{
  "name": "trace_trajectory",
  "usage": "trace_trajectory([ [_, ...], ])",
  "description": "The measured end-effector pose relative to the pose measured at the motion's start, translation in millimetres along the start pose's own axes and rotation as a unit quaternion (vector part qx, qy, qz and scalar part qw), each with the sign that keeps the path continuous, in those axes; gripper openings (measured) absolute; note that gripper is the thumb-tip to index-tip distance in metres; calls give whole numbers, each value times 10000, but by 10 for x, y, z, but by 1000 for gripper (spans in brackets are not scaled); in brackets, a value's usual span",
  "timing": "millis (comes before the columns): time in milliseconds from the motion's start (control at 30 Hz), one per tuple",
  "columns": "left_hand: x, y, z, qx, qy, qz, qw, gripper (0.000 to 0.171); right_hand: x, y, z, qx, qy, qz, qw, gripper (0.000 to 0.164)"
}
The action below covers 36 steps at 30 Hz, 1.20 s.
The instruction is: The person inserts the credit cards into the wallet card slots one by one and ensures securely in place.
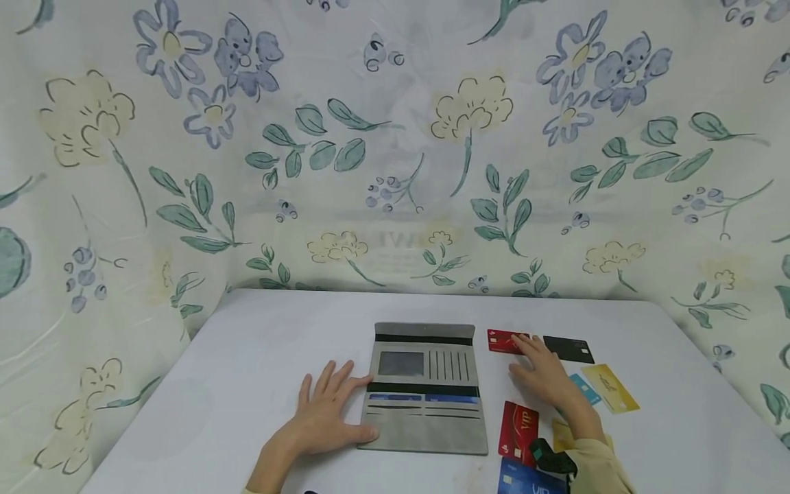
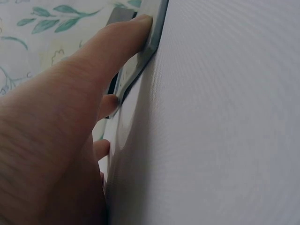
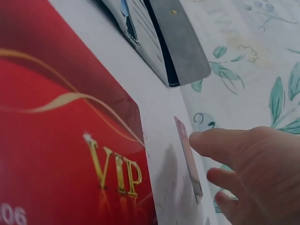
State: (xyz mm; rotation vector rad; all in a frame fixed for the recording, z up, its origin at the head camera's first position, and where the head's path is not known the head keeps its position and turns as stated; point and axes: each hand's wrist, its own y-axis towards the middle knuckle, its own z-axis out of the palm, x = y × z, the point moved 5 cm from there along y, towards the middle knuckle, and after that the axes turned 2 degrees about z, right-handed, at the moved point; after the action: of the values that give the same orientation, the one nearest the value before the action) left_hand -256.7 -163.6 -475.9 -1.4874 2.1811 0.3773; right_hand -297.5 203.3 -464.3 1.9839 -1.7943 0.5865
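Observation:
A grey wallet [image 1: 422,432] lies opened flat on the white table, with two blue cards [image 1: 395,398] showing in its slots. My left hand [image 1: 324,415] is spread at its left side; the thumb rests on the lower left corner and a fingertip touches the left edge. In the left wrist view, the thumb [image 2: 133,33] lies on the wallet's edge. My right hand [image 1: 546,374] reaches over a red card [image 1: 500,341] right of the wallet, fingertips at its right end. Whether they touch it is unclear. A red VIP card [image 3: 70,131] fills much of the right wrist view.
Around the right hand lie a black card [image 1: 570,349], a gold card [image 1: 611,387] and a light blue card [image 1: 585,389]. Nearer are the red VIP card [image 1: 517,429], a blue VIP card [image 1: 524,478] and another yellow card [image 1: 561,436], partly under the forearm. A flowered curtain [image 1: 395,171] hangs behind.

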Motion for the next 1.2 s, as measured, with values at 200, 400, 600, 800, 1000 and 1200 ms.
trace_trajectory([
  [200, 24, -22, -25, 35, 8, 23, 10000, 86, 21, -59, 41, 78, -23, 141, 9999, 56],
  [400, 43, -33, -46, 28, 34, 75, 10000, 85, 60, -106, 58, -76, -243, 294, 9992, 55],
  [600, 65, -54, -53, 26, 44, 141, 9999, 85, 122, -152, 59, -176, -487, 445, 9977, 61],
  [800, 72, -67, -46, 37, 53, 164, 9998, 85, 160, -179, 62, -188, -766, 541, 9954, 63],
  [1000, 73, -65, -42, 26, 82, 161, 9998, 86, 140, -183, 73, -170, -820, 571, 9948, 63],
  [1200, 80, -66, -44, 2, 111, 211, 9997, 86, 107, -185, 86, -8, -795, 634, 9948, 63],
])
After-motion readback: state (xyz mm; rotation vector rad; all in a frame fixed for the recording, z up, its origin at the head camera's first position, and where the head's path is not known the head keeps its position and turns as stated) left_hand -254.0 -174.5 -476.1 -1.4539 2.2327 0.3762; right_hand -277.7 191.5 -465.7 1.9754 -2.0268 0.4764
